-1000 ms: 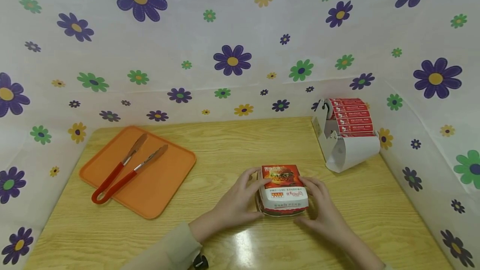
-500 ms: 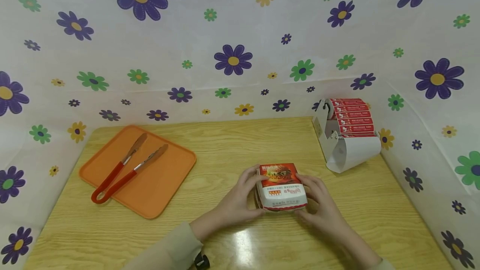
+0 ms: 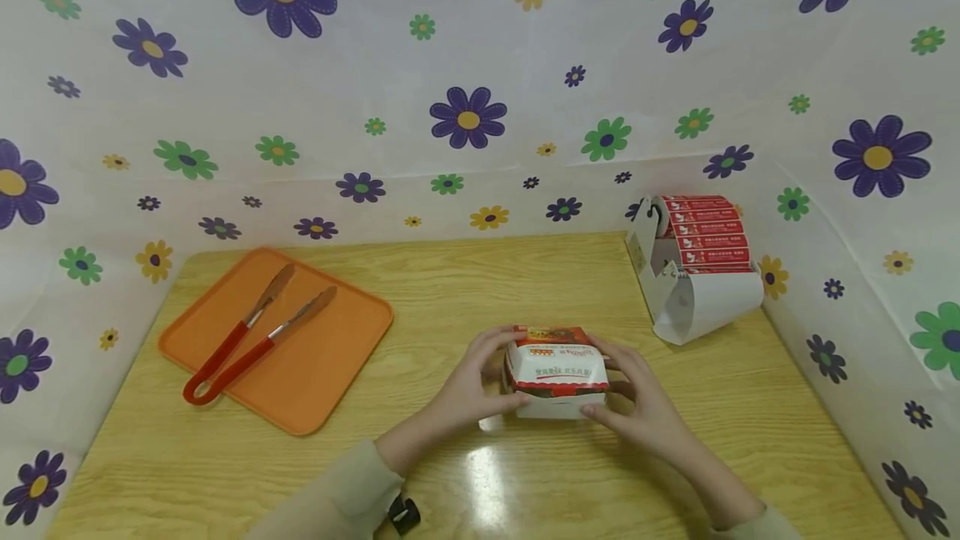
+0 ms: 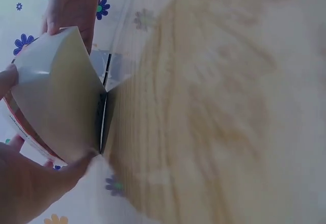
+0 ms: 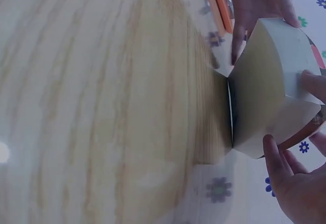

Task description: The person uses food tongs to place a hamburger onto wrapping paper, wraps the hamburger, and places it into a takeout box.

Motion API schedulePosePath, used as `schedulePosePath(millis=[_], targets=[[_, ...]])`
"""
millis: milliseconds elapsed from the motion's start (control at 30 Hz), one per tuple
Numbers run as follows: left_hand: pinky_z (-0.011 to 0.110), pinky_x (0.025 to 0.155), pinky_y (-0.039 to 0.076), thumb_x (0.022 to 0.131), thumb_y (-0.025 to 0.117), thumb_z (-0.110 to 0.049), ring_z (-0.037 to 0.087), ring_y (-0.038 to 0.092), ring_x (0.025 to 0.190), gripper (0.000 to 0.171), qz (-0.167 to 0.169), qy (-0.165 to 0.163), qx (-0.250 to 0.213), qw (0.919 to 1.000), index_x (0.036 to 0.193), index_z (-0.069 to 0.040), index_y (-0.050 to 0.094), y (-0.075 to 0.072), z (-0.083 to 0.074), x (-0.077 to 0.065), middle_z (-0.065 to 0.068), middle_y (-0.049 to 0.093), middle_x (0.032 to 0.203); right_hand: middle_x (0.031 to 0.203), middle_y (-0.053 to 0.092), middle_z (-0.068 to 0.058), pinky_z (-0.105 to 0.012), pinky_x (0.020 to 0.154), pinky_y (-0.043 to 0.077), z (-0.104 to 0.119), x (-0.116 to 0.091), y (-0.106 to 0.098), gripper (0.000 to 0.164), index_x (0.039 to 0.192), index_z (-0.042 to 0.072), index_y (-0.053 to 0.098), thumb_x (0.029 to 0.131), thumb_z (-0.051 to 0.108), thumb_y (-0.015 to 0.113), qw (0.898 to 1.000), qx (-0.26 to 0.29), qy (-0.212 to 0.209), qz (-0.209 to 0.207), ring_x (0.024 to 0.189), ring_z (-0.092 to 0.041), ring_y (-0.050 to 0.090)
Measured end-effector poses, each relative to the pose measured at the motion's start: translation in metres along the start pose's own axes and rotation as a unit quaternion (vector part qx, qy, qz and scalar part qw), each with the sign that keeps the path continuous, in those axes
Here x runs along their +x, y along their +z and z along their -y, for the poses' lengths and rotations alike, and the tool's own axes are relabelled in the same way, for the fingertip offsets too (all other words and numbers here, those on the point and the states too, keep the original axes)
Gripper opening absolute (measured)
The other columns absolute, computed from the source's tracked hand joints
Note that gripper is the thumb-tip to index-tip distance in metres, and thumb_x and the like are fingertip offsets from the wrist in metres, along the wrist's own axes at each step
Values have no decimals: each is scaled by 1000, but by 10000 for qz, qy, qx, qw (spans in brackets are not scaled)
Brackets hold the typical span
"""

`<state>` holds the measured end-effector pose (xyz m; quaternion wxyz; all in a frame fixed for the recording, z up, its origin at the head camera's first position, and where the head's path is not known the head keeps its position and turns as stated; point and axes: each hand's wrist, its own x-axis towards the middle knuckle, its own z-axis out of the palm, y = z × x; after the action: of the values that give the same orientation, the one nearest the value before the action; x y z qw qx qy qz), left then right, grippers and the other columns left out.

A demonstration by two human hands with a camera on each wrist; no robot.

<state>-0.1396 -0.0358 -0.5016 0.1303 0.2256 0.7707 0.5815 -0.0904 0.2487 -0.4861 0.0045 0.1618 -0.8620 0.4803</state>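
A burger box (image 3: pixel 561 367) printed with a hamburger on its red and white lid is held between both hands at the front middle of the wooden table. My left hand (image 3: pixel 467 383) grips its left side, thumb at the lower near corner. My right hand (image 3: pixel 643 400) grips the right side, its thumb also low at the near corner. The box is tilted, near side up, showing its plain white lower front. In the left wrist view the box's pale underside (image 4: pixel 63 91) faces the table. The right wrist view shows the underside (image 5: pixel 260 81) too, one edge by the tabletop.
An orange tray (image 3: pixel 300 394) with red-handled tongs (image 3: pixel 232 369) lies on the left of the table (image 3: pixel 450 290). At the back right stands a white dispenser (image 3: pixel 708 307) carrying a roll of red labels (image 3: pixel 708 232). A flower-printed curtain (image 3: pixel 315 107) surrounds the table.
The box has tipped backward in both hands: its near side has risen, the burger picture shows less and the lower front shows more. It has shifted slightly left. Tray, tongs and dispenser stay put.
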Motion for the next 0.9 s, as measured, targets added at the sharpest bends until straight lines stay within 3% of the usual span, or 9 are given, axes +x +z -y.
schedulePosePath(millis=[100, 233, 400, 500, 633, 700, 767, 900], targets=[[65, 125, 36, 84, 88, -11, 42, 28, 159, 78, -82, -70, -474, 9988, 154, -13, 54, 1, 0, 3, 20, 30, 170, 153, 45, -20, -21, 97, 61, 1, 2, 0, 91, 165, 12, 39, 87, 5, 86, 10000, -22, 5, 18, 128, 3, 48], [54, 116, 51, 84, 86, -1, 46, 18, 162, 83, -28, -131, -1060, 9943, 157, -10, 49, 2, 1, 6, 23, 20, 173, 152, 45, -21, -23, 94, 62, 5, 5, 1, 95, 165, 11, 37, 85, 3, 88, 10000, 12, -66, 50, 128, -20, 54], [51, 117, 50, 84, 86, 1, 43, 23, 161, 87, -44, -186, -1097, 9938, 160, -12, 46, 2, 0, 8, 19, 24, 173, 151, 44, -21, -24, 90, 61, 9, 6, 1, 100, 165, 11, 37, 82, 4, 91, 9999, 44, -15, 102, 126, -39, 55], [48, 116, 52, 84, 86, 2, 42, 31, 157, 81, -174, -191, -1078, 9938, 156, -11, 51, 3, 1, 9, 18, 30, 171, 150, 45, -20, -25, 92, 60, 9, 6, 0, 97, 164, 13, 39, 83, 6, 90, 9999, 41, 89, 112, 128, -33, 54], [46, 110, 57, 86, 84, 2, 45, 40, 152, 72, -359, -265, -1103, 9929, 151, -8, 57, 4, 0, 11, 19, 37, 168, 147, 49, -18, -27, 90, 60, 9, 7, -1, 88, 161, 12, 45, 85, 7, 89, 9999, -125, 63, -10, 124, -8, 52], [47, 110, 58, 87, 83, 1, 44, 42, 151, 69, -407, -373, -1122, 9921, 150, -10, 58, 3, -2, 12, 17, 40, 166, 144, 50, -18, -31, 91, 61, 9, 8, -2, 85, 159, 11, 47, 85, 6, 88, 9994, -326, -24, -95, 120, -2, 52], [49, 110, 58, 88, 83, -2, 44, 45, 149, 66, -456, -468, -1064, 9922, 149, -12, 60, 3, -2, 13, 15, 45, 164, 144, 51, -18, -39, 94, 62, 9, 10, -2, 81, 158, 11, 48, 86, 7, 87, 9983, -559, -110, -155, 119, -6, 54], [55, 113, 54, 90, 83, -10, 42, 51, 147, 63, -491, -661, -921, 9923, 149, -15, 61, 1, -3, 14, 13, 51, 160, 148, 51, -18, -64, 106, 52, 9, 13, -3, 74, 157, 15, 50, 90, 14, 84, 9958, -897, -26, -203, 129, -32, 54]])
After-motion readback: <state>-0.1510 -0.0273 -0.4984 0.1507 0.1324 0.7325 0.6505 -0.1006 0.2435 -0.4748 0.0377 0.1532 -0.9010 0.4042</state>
